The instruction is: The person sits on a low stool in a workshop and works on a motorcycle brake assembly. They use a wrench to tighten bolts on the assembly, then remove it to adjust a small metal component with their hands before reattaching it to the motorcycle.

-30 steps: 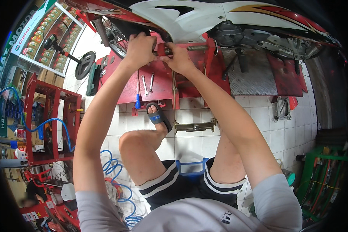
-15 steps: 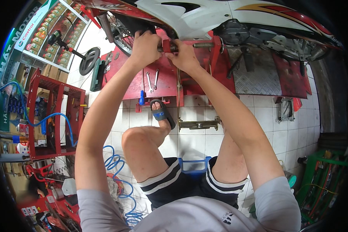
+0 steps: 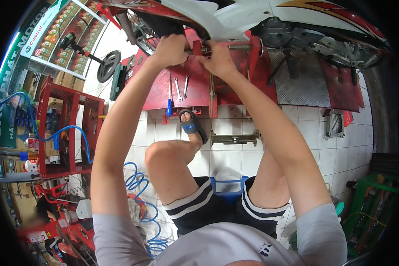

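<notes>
Both arms reach forward to the red clamp jaw (image 3: 197, 47) on the work stand, below the front of a white and red motorbike (image 3: 239, 22). My left hand (image 3: 170, 51) is closed just left of the jaw, beside the front wheel; what its fingers hold is hidden. My right hand (image 3: 219, 62) bends round the jaw's right side, thumb toward its lower end. A screw rod (image 3: 238, 46) runs to the right behind that hand. Two wrenches (image 3: 178, 90) lie on the red platform (image 3: 157, 95) beside a blue-handled screwdriver (image 3: 169, 107).
A red tool cart (image 3: 71, 133) stands left, with a blue coiled air hose (image 3: 148, 217) trailing to the floor. A metal bracket (image 3: 235, 138) is before the platform, near my sandalled foot (image 3: 193, 126). A green rack (image 3: 370, 208) stands at right.
The whole view has shifted slightly, so the scene sits a little farther right. Both hands stay at the clamp jaw, with only small movement against it.
</notes>
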### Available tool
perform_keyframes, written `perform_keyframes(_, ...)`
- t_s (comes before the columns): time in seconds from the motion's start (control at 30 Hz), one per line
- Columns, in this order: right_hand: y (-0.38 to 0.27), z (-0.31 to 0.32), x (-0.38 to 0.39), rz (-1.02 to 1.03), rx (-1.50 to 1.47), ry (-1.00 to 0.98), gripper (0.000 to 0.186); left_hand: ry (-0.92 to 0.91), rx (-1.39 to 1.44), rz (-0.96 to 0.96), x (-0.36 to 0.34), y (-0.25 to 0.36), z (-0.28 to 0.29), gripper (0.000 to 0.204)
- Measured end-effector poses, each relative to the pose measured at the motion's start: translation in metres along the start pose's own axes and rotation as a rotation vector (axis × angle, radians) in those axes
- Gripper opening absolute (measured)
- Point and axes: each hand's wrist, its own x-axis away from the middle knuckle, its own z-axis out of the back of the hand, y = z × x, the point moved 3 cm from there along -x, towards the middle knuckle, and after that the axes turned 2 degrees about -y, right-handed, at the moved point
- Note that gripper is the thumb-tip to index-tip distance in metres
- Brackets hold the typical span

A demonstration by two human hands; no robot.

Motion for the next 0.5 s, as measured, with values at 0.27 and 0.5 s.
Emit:
perform_keyframes(0.27, -0.004, -0.001, 0.000, -0.049, -0.052, -0.041, 0.051, -0.006, 0.101, -0.001, 0.000, -0.002, 0.000, 0.029)
perform_keyframes(0.5, -0.004, -0.002, 0.000, -0.047, -0.013, -0.058, 0.050, 0.014, 0.031, -0.049, 0.004, -0.001, 0.003, 0.021)
